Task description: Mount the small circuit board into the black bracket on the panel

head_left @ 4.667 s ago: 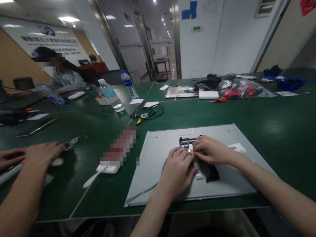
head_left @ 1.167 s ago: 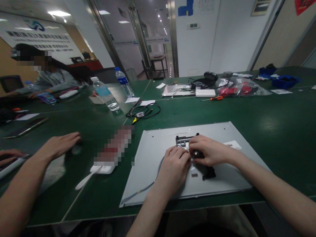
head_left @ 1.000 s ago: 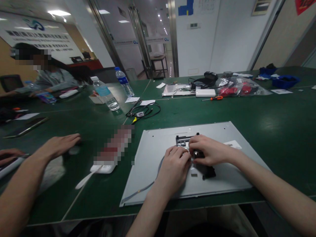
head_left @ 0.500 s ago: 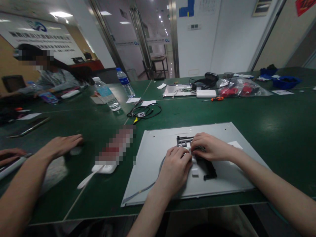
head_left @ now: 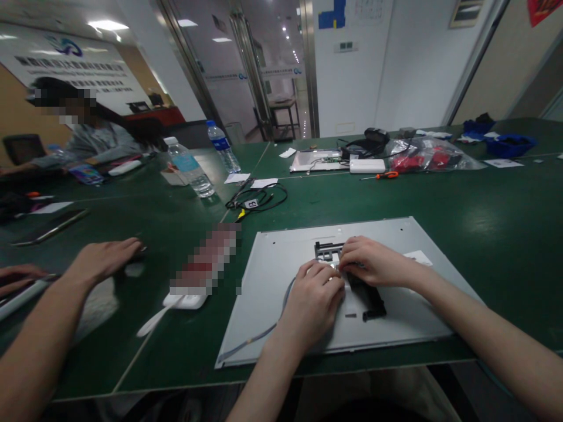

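A grey metal panel [head_left: 409, 322] lies flat on the green table in front of me. At its middle sit a black bracket [head_left: 328, 251] and a black strip [head_left: 372, 299]. My left hand [head_left: 314, 305] is curled, fingertips pinched at a small part beside the bracket. My right hand [head_left: 373, 262] is closed over the top of the black strip, touching the left fingertips. What the fingers pinch is too small to make out. A thin grey cable [head_left: 259, 334] runs from under my left hand to the panel's near left corner.
A co-worker's hand [head_left: 105, 258] and arm rest on the table at left, near a white device [head_left: 185, 300]. Two water bottles [head_left: 189, 167], a coiled black cable [head_left: 257, 199], an orange screwdriver [head_left: 387, 174] and a plastic bag [head_left: 431, 155] lie farther back. Another person sits far left.
Both of my hands stay together at the panel's middle; the fingers shift slightly. A small pale piece seen below my left hand half a second ago is no longer visible.
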The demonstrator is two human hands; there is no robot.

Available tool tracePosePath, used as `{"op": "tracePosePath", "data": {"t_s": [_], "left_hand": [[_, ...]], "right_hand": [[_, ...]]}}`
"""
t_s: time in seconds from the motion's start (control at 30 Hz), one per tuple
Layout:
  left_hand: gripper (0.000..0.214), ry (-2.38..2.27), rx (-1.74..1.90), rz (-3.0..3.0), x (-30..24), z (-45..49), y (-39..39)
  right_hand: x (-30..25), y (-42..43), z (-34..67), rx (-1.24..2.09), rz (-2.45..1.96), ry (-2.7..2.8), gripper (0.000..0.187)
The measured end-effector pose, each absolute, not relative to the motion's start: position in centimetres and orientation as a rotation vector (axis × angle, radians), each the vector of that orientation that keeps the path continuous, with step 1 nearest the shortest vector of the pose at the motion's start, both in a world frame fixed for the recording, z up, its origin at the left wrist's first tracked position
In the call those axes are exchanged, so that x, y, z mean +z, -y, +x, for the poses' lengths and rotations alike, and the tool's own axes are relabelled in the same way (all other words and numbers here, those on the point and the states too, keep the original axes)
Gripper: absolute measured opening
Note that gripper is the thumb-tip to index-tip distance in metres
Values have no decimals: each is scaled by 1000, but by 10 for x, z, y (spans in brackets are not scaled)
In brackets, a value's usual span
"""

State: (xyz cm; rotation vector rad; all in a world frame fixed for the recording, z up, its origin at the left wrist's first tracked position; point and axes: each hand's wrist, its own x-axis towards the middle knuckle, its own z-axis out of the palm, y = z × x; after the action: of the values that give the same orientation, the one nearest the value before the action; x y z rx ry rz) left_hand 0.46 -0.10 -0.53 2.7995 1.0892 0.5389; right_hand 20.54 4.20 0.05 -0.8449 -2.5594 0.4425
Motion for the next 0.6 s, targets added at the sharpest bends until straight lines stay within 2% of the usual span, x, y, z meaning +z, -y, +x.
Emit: {"op": "tracePosePath", "data": {"t_s": [0.6], "left_hand": [[10, -1025, 626, 2789, -7, 4, 0]], "right_hand": [[2, -43, 204, 413, -847, 2556, 16]]}}
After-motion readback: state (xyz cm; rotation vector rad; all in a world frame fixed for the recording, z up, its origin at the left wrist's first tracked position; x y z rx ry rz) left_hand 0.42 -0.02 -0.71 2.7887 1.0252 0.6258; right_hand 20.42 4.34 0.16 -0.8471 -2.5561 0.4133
